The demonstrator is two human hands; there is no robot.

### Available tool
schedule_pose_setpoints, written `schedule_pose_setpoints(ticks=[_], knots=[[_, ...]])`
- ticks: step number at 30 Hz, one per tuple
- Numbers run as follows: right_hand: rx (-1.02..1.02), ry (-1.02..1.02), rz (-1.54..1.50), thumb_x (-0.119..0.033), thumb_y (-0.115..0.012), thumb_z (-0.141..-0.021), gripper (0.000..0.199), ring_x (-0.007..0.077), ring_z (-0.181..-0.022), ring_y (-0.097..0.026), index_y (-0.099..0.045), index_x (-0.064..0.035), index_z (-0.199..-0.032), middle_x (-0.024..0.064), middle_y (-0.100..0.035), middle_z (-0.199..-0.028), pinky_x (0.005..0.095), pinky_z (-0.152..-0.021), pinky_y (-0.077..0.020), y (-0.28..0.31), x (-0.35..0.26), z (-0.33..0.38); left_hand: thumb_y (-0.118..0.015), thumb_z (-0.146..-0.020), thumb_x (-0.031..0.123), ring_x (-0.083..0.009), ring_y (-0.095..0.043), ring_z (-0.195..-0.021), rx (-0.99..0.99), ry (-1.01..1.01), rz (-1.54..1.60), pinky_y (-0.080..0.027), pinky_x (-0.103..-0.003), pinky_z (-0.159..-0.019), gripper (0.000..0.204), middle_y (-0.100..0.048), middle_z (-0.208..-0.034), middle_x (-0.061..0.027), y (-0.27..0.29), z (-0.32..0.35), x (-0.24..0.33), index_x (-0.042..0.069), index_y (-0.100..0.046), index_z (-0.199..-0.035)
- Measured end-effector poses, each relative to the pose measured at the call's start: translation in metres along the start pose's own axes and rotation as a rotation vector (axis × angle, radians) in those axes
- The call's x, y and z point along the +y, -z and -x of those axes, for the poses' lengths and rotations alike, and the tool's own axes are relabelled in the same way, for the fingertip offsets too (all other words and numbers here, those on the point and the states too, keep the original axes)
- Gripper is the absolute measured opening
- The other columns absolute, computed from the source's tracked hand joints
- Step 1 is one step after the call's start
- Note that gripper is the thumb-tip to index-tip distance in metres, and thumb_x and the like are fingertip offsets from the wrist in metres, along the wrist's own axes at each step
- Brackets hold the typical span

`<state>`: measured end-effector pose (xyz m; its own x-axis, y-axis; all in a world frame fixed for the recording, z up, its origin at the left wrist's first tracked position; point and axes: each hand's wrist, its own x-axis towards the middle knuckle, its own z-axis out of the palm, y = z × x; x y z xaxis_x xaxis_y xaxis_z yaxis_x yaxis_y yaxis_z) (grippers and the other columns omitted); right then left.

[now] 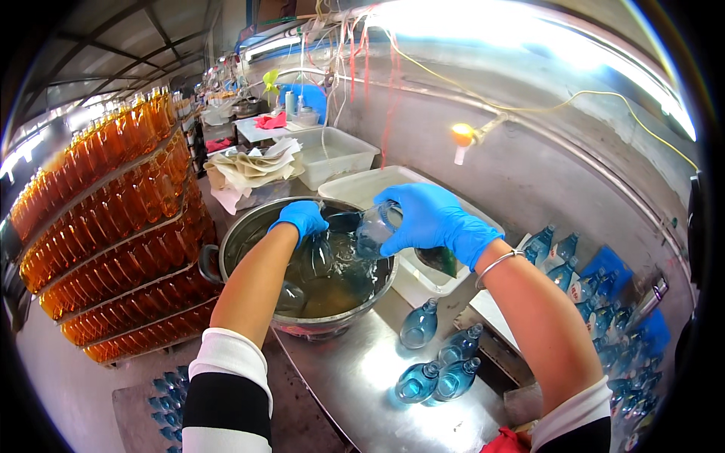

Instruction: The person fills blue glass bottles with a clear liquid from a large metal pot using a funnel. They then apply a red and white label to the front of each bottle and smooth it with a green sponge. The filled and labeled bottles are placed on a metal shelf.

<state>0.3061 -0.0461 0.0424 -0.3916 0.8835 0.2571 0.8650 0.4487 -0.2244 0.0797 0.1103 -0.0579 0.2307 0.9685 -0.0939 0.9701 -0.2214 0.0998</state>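
A large round metal basin [387, 285] of murky liquid stands before me, with a black handle at its left side. Over it, my left hand [303, 219], in a blue glove, is closed at the neck of a clear bottle [322, 260] that slants down into the liquid. My right hand [427, 217], also gloved in blue, grips a clear, rounded container [373, 232] tilted above the basin's right part; its full shape is partly hidden by the fingers. Another rounded bottle [291, 296] lies at the basin's near left side.
Several blue-tinted bottles [419, 325] stand on the metal table [377, 370]. White tubs [415, 283] sit behind and right of the basin. Crates of amber bottles [121, 226] are stacked at left. Brown papers [253, 170] lie behind; more blue bottles [563, 272] stand at right.
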Motion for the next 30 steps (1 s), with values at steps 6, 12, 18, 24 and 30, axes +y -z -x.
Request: schedule_pose_setpoints(ticks=[6,12,18,24,30], knots=[[0.023,-0.051,0.004,-0.043,-0.079,-0.048,0.067,0.0293,-0.093,-0.061,-0.062,-0.0119,-0.106,0.0121,-0.064,-0.100,0.0366,-0.082,-0.0486,0.003,-0.004,0.002,-0.070,-0.069,0.035,-0.0293,-0.064,-0.092,-0.050,-0.057,0.079,-0.050,-0.036,-0.082,0.046,-0.064,-0.102,-0.0195,0.002,-0.002,-0.001,0.002,-0.065,-0.101],[-0.020,-0.111,0.011,-0.043,-0.079,-0.050,0.069,0.0297,-0.093,-0.061,-0.061,-0.0100,-0.107,0.0124,-0.064,-0.101,0.0367,-0.082,-0.0483,0.005,-0.006,0.005,-0.073,-0.071,0.011,-0.0141,-0.052,-0.063,-0.008,-0.300,0.530,-0.045,-0.030,-0.060,0.021,-0.055,-0.070,-0.0055,0.014,0.058,0.000,0.005,-0.053,-0.074],[-0.181,-0.208,0.079,-0.042,-0.079,-0.050,0.065,0.0295,-0.091,-0.061,-0.063,-0.0099,-0.105,0.0125,-0.064,-0.098,0.0367,-0.080,-0.0487,0.018,-0.029,0.001,-0.068,-0.076,0.003,-0.0115,-0.049,-0.068,0.391,-0.287,0.727,-0.044,-0.027,-0.064,0.019,-0.052,-0.074,-0.0036,0.056,0.143,0.020,0.002,-0.050,-0.079],[-0.167,-0.276,0.050,-0.034,-0.079,-0.050,0.052,0.0266,-0.084,-0.066,-0.068,-0.0056,-0.092,0.0124,-0.067,-0.092,0.0358,-0.073,-0.0524,0.019,-0.046,-0.007,-0.065,-0.079,0.001,-0.0094,-0.048,-0.070,0.665,-0.410,0.583,-0.044,-0.025,-0.066,0.018,-0.050,-0.075,-0.0018,0.083,0.180,0.030,0.005,-0.047,-0.084],[-0.086,-0.312,0.029,-0.037,-0.079,-0.050,0.101,0.0295,-0.103,-0.059,-0.036,-0.0051,-0.135,0.0162,-0.059,-0.115,0.0367,-0.087,-0.0478,0.026,-0.054,0.001,-0.063,-0.081,0.001,-0.0078,-0.049,-0.071,0.739,-0.452,0.761,-0.045,-0.023,-0.068,0.019,-0.050,-0.078,0.0004,0.098,0.205,0.027,0.005,-0.051,-0.094]])
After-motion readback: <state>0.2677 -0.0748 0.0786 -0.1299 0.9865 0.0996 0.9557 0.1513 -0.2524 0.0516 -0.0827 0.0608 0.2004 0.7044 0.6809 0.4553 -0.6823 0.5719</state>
